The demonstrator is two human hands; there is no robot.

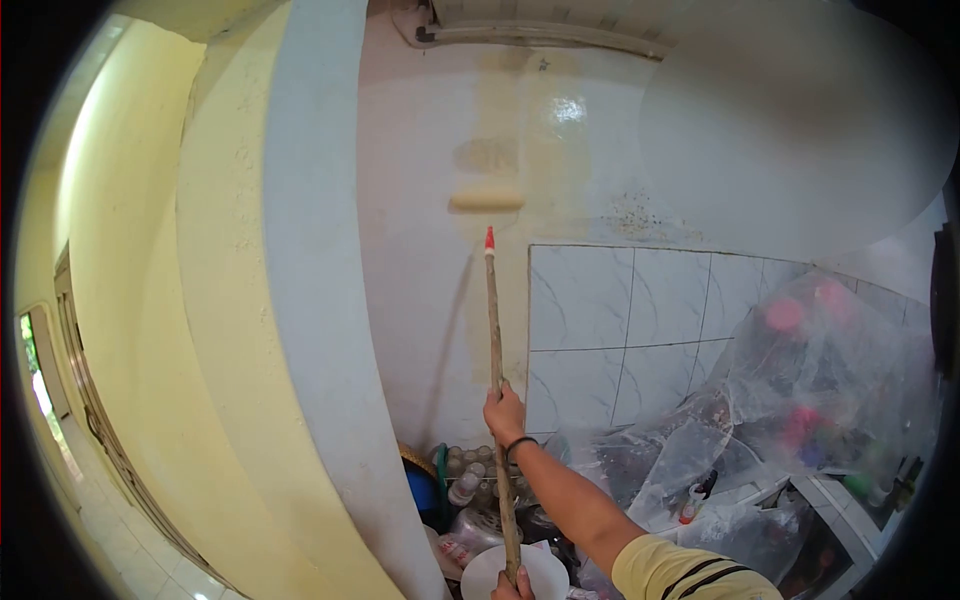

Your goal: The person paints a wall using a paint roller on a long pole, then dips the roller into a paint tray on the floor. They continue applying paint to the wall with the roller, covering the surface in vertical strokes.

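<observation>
A paint roller (pixel 487 202) with a pale yellow sleeve rests against the wall (pixel 420 150), among fresh yellow patches. Its red handle (pixel 490 240) is fixed to the top of a long wooden pole (pixel 493 320). My right hand (pixel 506 413), a dark band at its wrist, is closed around the middle of the pole. Lower down, my left hand (pixel 514 586) grips the pole's bottom end at the frame's edge, only partly in view. Beneath it is a white round lid or container (pixel 482 575), partly covered by the pole.
White marbled tiles (pixel 580 295) cover the wall's lower right. Clear plastic sheeting (pixel 690 440) drapes over a counter and its items. Bottles and egg trays (pixel 470 470) crowd the floor corner. A pale pillar (pixel 315 200) stands left. A blurred whitish shape (pixel 800 130) hides the upper right.
</observation>
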